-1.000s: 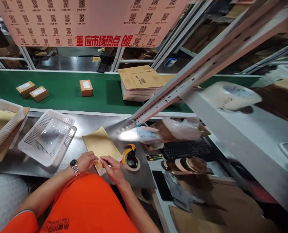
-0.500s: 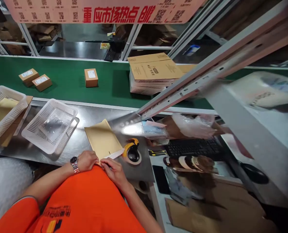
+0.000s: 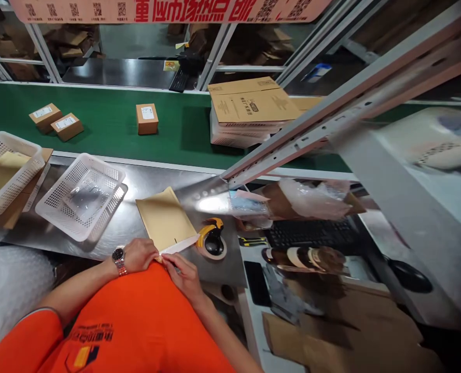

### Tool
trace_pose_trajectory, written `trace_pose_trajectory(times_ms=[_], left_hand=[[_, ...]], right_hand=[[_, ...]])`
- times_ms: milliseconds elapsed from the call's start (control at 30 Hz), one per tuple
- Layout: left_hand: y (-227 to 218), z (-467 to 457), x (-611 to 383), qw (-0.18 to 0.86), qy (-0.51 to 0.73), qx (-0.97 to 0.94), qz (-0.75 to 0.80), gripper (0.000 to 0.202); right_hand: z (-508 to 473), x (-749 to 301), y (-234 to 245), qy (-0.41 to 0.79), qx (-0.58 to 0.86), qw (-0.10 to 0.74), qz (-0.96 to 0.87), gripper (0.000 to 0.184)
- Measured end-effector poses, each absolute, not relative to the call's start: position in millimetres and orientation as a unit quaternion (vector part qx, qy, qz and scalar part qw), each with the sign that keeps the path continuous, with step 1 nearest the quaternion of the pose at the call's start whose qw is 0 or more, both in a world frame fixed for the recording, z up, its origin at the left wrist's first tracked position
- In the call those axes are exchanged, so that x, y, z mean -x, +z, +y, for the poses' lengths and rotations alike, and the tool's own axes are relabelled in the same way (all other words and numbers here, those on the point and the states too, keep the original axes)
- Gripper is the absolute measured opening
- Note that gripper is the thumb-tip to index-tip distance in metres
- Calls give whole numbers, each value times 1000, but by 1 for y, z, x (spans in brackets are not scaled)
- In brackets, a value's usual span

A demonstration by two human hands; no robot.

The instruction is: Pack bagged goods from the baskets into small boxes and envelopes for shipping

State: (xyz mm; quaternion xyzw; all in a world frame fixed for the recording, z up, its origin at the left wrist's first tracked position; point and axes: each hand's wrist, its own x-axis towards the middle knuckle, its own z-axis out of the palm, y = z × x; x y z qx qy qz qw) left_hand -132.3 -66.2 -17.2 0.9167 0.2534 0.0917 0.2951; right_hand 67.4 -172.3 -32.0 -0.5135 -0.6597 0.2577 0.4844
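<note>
A yellow-brown padded envelope (image 3: 168, 218) lies on the metal bench in front of me, with a white strip (image 3: 180, 245) along its near edge. My left hand (image 3: 140, 255), with a watch (image 3: 119, 255) on its wrist, grips the envelope's near left corner, fingers curled. Close beside it, my right hand (image 3: 182, 277) pinches the same near edge where the white strip ends. The fingertips of both hands nearly meet there, against the orange shirt. Just right of the envelope sits a yellow and black tape dispenser (image 3: 211, 240) with a roll of tape.
White plastic baskets stand at left: one with clear plastic packaging (image 3: 86, 199), another with envelopes (image 3: 10, 171). Behind runs a green conveyor (image 3: 109, 116) carrying small boxes (image 3: 147, 119) and flat cardboard (image 3: 253, 103). A metal post (image 3: 292, 134) slants at right, near a keyboard (image 3: 311, 233) and phone (image 3: 257, 282).
The view has tipped slightly downward, so the conveyor and sign sit higher. Both hands stay at the envelope's near edge, with little visible movement.
</note>
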Motion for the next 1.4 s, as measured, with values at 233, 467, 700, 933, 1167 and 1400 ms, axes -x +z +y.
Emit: trace_pose_trajectory(times_ms=[233,467,700,933,1167,1400], left_hand=[[-19,-71,133,283,65,-925,243,24],[-20,-69,134,303,70,-916,255,26],[-22,-60,140,355,98,-893,260,30],[-23,-63,135,392,186,-874,218,39],[-36,-67,137,364,251,-865,236,37],[-38,-62,163,334,297,-847,289,30]], right_hand=[[-174,-68,-28,280,508,472,-664,22],[-176,-67,-31,365,562,446,-594,21],[-176,-59,-25,435,618,454,-473,36],[-171,-50,-17,405,610,484,-479,30],[-173,-48,-10,329,642,517,-460,33],[-180,-52,-28,380,669,558,-311,36]])
